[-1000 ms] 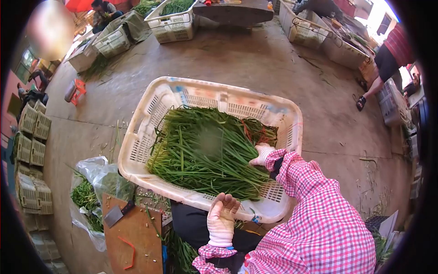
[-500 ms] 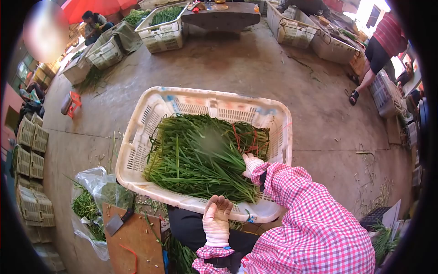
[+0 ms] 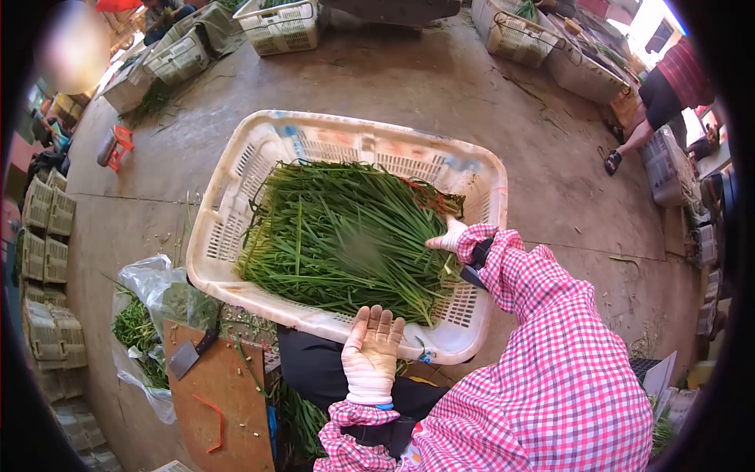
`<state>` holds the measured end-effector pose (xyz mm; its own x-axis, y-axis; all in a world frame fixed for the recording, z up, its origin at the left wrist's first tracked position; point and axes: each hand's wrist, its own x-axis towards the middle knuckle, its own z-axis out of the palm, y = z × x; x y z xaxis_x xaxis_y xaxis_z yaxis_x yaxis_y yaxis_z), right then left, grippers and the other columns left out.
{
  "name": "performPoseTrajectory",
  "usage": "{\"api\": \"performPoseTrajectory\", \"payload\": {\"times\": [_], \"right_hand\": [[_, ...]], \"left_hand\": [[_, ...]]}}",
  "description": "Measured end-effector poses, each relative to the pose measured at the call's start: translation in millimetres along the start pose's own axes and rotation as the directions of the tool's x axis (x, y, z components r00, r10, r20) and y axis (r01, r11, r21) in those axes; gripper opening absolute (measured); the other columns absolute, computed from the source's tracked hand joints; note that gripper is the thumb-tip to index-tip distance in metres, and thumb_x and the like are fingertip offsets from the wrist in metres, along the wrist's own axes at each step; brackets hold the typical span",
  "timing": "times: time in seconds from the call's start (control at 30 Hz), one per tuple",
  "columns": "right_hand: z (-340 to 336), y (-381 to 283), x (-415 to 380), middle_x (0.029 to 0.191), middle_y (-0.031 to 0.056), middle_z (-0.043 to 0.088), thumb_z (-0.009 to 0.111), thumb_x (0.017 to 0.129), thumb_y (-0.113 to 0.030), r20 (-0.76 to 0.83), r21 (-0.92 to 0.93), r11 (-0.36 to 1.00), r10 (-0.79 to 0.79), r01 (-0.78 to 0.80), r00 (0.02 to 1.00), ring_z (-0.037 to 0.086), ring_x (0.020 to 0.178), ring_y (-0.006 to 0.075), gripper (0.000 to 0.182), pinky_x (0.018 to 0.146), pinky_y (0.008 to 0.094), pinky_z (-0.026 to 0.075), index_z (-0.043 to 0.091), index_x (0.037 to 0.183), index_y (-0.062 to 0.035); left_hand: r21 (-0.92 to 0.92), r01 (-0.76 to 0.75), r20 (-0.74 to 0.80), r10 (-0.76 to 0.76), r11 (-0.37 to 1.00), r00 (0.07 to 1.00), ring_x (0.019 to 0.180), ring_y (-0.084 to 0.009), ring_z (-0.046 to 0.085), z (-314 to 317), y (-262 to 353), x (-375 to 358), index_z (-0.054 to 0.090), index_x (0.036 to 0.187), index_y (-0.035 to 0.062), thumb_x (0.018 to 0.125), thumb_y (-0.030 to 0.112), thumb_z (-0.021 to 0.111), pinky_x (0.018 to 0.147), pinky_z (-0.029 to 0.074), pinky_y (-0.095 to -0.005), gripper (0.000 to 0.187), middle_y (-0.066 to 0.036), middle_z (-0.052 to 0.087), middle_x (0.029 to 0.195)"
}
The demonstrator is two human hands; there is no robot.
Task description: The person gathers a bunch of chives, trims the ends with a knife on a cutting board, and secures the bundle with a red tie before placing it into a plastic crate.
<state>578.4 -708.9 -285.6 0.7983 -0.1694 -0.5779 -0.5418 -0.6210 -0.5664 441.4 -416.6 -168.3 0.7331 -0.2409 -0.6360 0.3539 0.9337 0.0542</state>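
Observation:
A white plastic basket [image 3: 220, 204] rests at the person's lap, holding a wide heap of long green leafy stalks [image 3: 330, 228]. My left hand [image 3: 371, 352], in a pale glove, is palm up with fingers spread at the near rim, holding nothing. At the basket's right side, my right hand [image 3: 450, 236] reaches in against the stalks, thumb apart, its other fingers partly hidden by the leaves. Red ties [image 3: 429, 195] lie on the stalks at the upper right of the heap.
A cleaver [image 3: 189, 355] lies on a brown board [image 3: 224, 401] at lower left, beside a plastic bag of greens [image 3: 141, 330]. A small red stool [image 3: 116, 147] stands at left. White crates [image 3: 279, 31] line the back; a person [image 3: 676, 79] stands at upper right.
The view has shifted, and the basket appears higher. My right hand has moved up along the heap's right side, and the red ties are now more covered. My left hand stays open at the rim.

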Motion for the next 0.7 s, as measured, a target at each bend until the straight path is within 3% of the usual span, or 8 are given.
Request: {"api": "performPoseTrajectory", "payload": {"times": [0.13,0.2,0.27,0.4,0.43,0.53,0.63,0.7], "right_hand": [[17.2,-10.8,-27.2,0.136,0.025,0.045,0.083,0.057,-0.051,0.219,-0.303,0.943,0.212,-0.14,0.952,0.043,0.127,0.0352,0.123,0.107,0.0393,0.034,0.015,0.146,-0.0004],[40.4,-9.4,-25.4,0.14,0.022,0.04,0.082,0.058,-0.05,0.116,-0.533,0.834,0.236,-0.14,0.965,0.04,0.13,0.0319,0.126,0.107,0.037,0.033,0.007,0.148,-0.0033],[51.7,-7.6,-18.0,0.145,0.0214,0.033,0.079,0.063,-0.049,0.094,-0.561,0.805,0.294,-0.193,0.951,0.034,0.134,0.0325,0.122,0.109,0.0376,0.03,0.003,0.149,-0.0071],[31.9,-24.0,-10.9,0.128,0.0228,0.053,0.072,0.068,-0.036,0.117,-0.566,0.799,0.319,-0.201,0.94,0.052,0.119,0.0311,0.098,0.098,0.0367,0.043,0.022,0.145,-0.0031],[25.7,-23.8,-3.8,0.117,0.023,0.06,0.072,0.066,-0.032,0.067,-0.597,0.789,0.234,-0.149,0.97,0.059,0.109,0.0316,0.088,0.091,0.0365,0.047,0.033,0.139,-0.0003],[-11.6,-31.3,3.9,0.106,0.0158,0.066,0.08,0.06,-0.023,0.163,-0.357,0.934,0.095,-0.031,0.982,0.064,0.096,0.025,0.072,0.083,0.0354,0.051,0.054,0.124,-0.0004],[-29.9,-30.4,5.7,0.09,0.0064,0.07,0.075,0.066,-0.003,0.363,0.02,0.999,0.032,-0.042,0.931,0.065,0.077,0.0174,0.044,0.072,0.0324,0.054,0.065,0.109,-0.0044],[-36.5,-46.6,-15.1,0.091,0.0089,0.069,0.077,0.063,-0.012,0.364,0.064,0.998,-0.041,0.02,0.93,0.065,0.079,0.0194,0.05,0.073,0.033,0.053,0.064,0.11,-0.0036]], "left_hand": [[-0.055,0.027,-0.012,-0.028,0.998,1.0,0.103,-0.0312,0.059,6.9,-4.2,6.4,0.057,0.108,0.0025,0.094,0.014,0.048,0.098,0.042,-0.0542,0.02,-0.014,0.063,0.107],[-0.041,0.008,-0.028,-0.009,0.999,1.0,0.103,-0.0315,0.059,6.2,-7.9,15.9,0.057,0.106,0.0024,0.094,0.014,0.048,0.098,0.043,-0.054,0.02,-0.014,0.063,0.107],[-0.053,0.008,-0.013,-0.008,0.999,1.0,0.105,-0.0322,0.058,-6.6,-13.7,26.4,0.056,0.108,0.0027,0.093,0.013,0.048,0.098,0.043,-0.0537,0.019,-0.015,0.061,0.109],[0.01,0.01,-0.104,-0.009,1.0,0.995,0.11,-0.033,0.054,-14.4,-16.3,30.6,0.051,0.114,0.0034,0.092,0.011,0.052,0.098,0.043,-0.0526,0.024,-0.016,0.056,0.117],[0.034,-0.006,-0.106,0.009,0.999,0.994,0.111,-0.0325,0.052,-12.1,-14.6,30.6,0.051,0.115,0.0034,0.091,0.01,0.053,0.099,0.042,-0.052,0.025,-0.016,0.055,0.119],[0.052,-0.015,-0.089,0.02,0.999,0.996,0.117,-0.0328,0.047,-11.9,-15.9,35.0,0.048,0.118,0.003,0.088,0.007,0.057,0.102,0.039,-0.0512,0.032,-0.017,0.049,0.124],[0.141,0.007,-0.057,0.001,0.99,0.998,0.123,-0.0358,0.041,-8.2,-29.0,45.0,0.045,0.123,0.0022,0.086,0.006,0.058,0.105,0.036,-0.0516,0.04,-0.02,0.043,0.13],[0.169,0.044,-0.055,-0.035,0.985,0.998,0.108,-0.0284,0.048,-4.3,-43.5,54.2,0.051,0.106,0.0053,0.087,0.01,0.059,0.094,0.042,-0.0455,0.022,-0.01,0.052,0.11]]}}
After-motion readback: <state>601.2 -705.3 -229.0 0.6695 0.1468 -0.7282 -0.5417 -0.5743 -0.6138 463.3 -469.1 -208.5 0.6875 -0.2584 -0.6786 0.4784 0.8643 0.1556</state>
